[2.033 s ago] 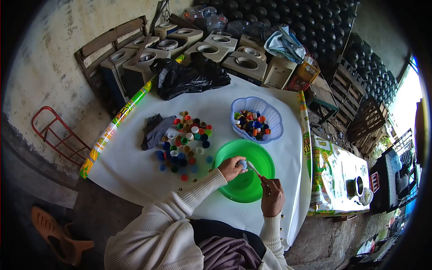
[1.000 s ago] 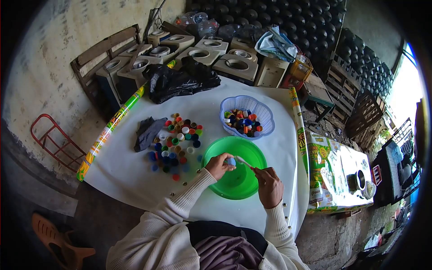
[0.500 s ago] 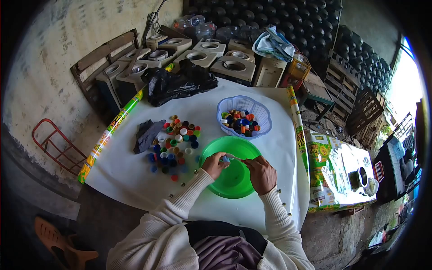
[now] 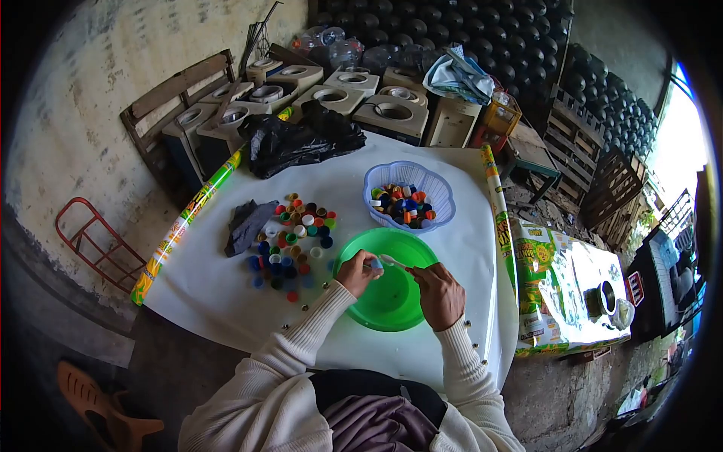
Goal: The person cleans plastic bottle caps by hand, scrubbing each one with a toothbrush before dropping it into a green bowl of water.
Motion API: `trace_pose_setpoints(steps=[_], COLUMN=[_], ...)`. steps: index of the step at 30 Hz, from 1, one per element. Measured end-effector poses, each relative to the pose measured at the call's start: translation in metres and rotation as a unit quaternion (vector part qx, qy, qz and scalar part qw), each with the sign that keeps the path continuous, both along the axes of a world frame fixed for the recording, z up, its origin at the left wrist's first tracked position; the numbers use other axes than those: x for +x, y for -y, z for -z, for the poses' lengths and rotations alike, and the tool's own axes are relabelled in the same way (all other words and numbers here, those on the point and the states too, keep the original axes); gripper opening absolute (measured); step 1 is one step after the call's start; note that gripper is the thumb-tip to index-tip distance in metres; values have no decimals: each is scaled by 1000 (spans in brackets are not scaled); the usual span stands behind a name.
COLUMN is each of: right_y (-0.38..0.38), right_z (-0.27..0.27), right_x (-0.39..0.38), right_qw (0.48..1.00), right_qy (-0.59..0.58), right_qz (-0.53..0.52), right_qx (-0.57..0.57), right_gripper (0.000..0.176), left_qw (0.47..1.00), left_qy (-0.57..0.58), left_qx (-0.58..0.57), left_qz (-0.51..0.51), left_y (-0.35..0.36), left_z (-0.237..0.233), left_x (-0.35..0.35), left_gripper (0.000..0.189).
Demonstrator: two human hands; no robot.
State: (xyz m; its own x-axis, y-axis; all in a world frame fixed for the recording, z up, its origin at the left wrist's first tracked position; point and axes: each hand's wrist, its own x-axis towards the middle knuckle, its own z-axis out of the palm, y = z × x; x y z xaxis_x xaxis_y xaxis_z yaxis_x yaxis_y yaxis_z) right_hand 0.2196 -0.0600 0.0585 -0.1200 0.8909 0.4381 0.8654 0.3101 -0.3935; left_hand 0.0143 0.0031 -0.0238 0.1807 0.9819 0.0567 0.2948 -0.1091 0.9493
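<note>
Over the green basin (image 4: 388, 316), my left hand (image 4: 358, 273) pinches a light blue bottle cap (image 4: 376, 264). My right hand (image 4: 440, 294) is closed on the handle of what looks like a toothbrush (image 4: 393, 261), its pale head close to the cap. Left of the basin lies a loose spread of coloured bottle caps (image 4: 290, 248) beside a dark grey cloth (image 4: 248, 226). Behind the basin, a light blue plastic basket (image 4: 440, 188) holds many mixed caps (image 4: 405, 205).
A black plastic bag (image 4: 297, 143) lies at the back of the white-covered table (image 4: 218, 301). Beige units with round openings (image 4: 329, 94) stand behind it. To the right is a second covered table (image 4: 561, 279); a red metal frame (image 4: 94, 241) leans at left.
The toothbrush head has drawn slightly back from the cap and now shows more plainly. Both hands stay over the basin; the caps on the table and in the basket have not moved.
</note>
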Motion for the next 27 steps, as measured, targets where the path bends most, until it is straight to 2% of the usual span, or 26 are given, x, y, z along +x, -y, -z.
trace_pose_setpoints(steps=[2, 6, 7, 11, 14, 17, 20, 23, 26, 27], right_y=[10, 8, 12, 18, 17, 23, 17, 24, 24, 25], right_z=[-4, 10, 5, 13, 9, 1, 14, -3, 2, 3], right_x=[0, 13, 10, 8, 7, 2, 6, -2, 2, 1], right_qw=[999, 999, 998, 1000, 997, 998, 1000, 996, 999, 1000], right_qy=[-31, -17, -51, -9, -51, -55, -14, -72, -11, -18], right_qz=[-21, 35, 41, 1, 44, -17, 22, 0, -44, -24], right_qx=[-1, -36, -21, -10, -33, -16, -15, 56, -10, 6], right_gripper=[14, 13, 14, 15, 15, 14, 15, 15, 16, 15], left_qw=[995, 993, 992, 987, 997, 998, 996, 980, 987, 988], left_qy=[93, 111, 116, 158, 75, 48, -23, -97, -99, -107], left_qx=[-24, -29, -34, -22, 11, 40, 91, 174, 122, 112], left_qz=[25, 20, 22, 26, 15, 6, 2, -23, -20, -21], left_y=[-1, 3, 2, 4, 6, 8, 17, 18, 20, 21], left_z=[1, 6, 3, 10, 4, 4, -19, -14, -22, -21], left_x=[0, 0, -1, -5, -8, -11, -11, -11, -7, -6], left_gripper=[30, 30, 31, 32, 33, 32, 36, 38, 38, 38])
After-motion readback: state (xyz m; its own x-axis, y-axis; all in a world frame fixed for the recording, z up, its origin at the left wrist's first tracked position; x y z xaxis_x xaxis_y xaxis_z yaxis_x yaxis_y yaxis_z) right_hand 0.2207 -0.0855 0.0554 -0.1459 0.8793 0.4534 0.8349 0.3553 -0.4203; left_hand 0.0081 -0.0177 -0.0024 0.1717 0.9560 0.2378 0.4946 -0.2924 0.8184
